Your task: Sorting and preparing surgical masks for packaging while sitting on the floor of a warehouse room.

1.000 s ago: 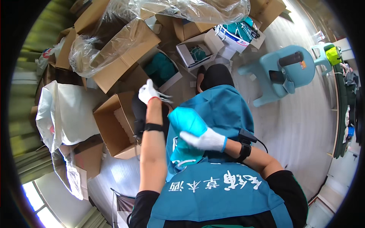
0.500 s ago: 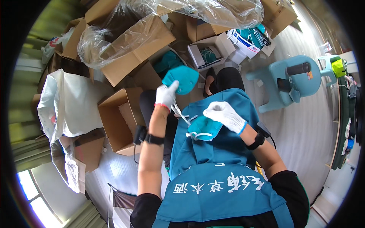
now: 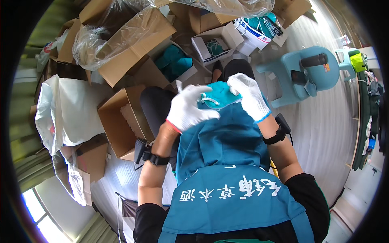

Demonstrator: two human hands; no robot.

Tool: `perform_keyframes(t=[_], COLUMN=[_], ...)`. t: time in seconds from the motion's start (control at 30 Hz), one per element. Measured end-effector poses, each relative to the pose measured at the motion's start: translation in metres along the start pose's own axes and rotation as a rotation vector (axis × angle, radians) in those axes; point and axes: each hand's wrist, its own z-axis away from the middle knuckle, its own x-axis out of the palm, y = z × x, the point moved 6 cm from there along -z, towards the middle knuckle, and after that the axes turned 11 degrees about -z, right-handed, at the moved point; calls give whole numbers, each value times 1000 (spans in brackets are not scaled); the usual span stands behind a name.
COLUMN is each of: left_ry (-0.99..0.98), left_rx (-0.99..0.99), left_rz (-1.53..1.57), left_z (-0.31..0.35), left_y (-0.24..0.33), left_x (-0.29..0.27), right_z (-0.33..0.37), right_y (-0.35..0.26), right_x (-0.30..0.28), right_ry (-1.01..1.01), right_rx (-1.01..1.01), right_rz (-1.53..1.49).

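Note:
My right hand (image 3: 249,95), in a white knit glove with a blue cuff, pinches the right edge of a teal face mask (image 3: 221,95) above my lap. White elastic straps show at the mask's left side. My left hand (image 3: 190,108), gloved in white with a red cuff, is just left of the mask, its thumb and fingers spread apart around the near left edge. A small white strip (image 3: 178,86) sticks up behind its knuckles; whether it is a strap or part of the glove I cannot tell. Beyond the left hand, more teal masks (image 3: 173,60) lie in an open box.
A small white box (image 3: 212,46) and a fuller carton (image 3: 255,34) hold masks ahead. An open brown carton (image 3: 123,121) stands left, near a white sack (image 3: 67,111). On the right, a pale blue stool (image 3: 302,77) bears a black bottle (image 3: 314,60) and a phone.
The mask that my left hand held is out of it, and that hand has come back toward my lap. My right hand has raised its mask forward, away from my body.

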Motion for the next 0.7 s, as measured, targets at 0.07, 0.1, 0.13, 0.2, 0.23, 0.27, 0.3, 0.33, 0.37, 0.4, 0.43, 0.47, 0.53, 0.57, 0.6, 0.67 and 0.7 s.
perform_keyframes(t=[0.07, 0.1, 0.13, 0.2, 0.23, 0.27, 0.3, 0.33, 0.37, 0.4, 0.43, 0.47, 0.53, 0.57, 0.6, 0.67, 0.7], left_ry=[9, 40, 75, 88, 90, 105, 119, 70, 61, 46, -12, -11, 80, 80, 16, -112, -133], left_rx=[153, 190, 184, 146, 153, 26, -101, -315, -428, -538, -495, -498, -532, -535, -536, -530, -545], left_rz=[-304, -369, -475, -574, -573, -367, -159, 176, 559, 943, 988, 988, 1147, 1149, 1085, 950, 908], left_z=[1, 2, 3, 3, 4, 5, 6, 7, 5, 4, 13, 12, 11, 11, 12, 8, 6], left_y=[24, 27, 19, 4, 3, -6, -16, -26, -23, -20, -53, -52, -49, -48, -47, -36, -32], left_x=[11, 19, 32, 43, 44, 42, 41, 40, 39, 43, 53, 56, 63, 63, 64, 57, 51], right_z=[0, 1, 2, 5, 5, 4, 2, 4, 1, 4, 6, 12, 11, 10, 11, 8, 7], right_y=[-7, -7, -11, -8, -7, -7, -15, -24, -25, -23, -14, -3, 16, 16, 13, 1, -7], right_x=[10, 13, 19, 25, 26, 25, 19, 13, 6, -5, 11, 20, 19, 18, 16, 19, 20], right_ry=[2, 6, 3, -3, -24, -21, 95, 206, 221, 229, 57, -99, -124, -24, 76, 71, 64], right_rx=[-40, -27, -33, 106, 103, 98, -57, -209, -333, -339, -129, 80, 184, 161, 137, 40, -56], right_rz=[126, 147, 149, 39, -109, -109, -92, -77, 27, 27, 33, 41, 354, 365, 377, 272, 169])
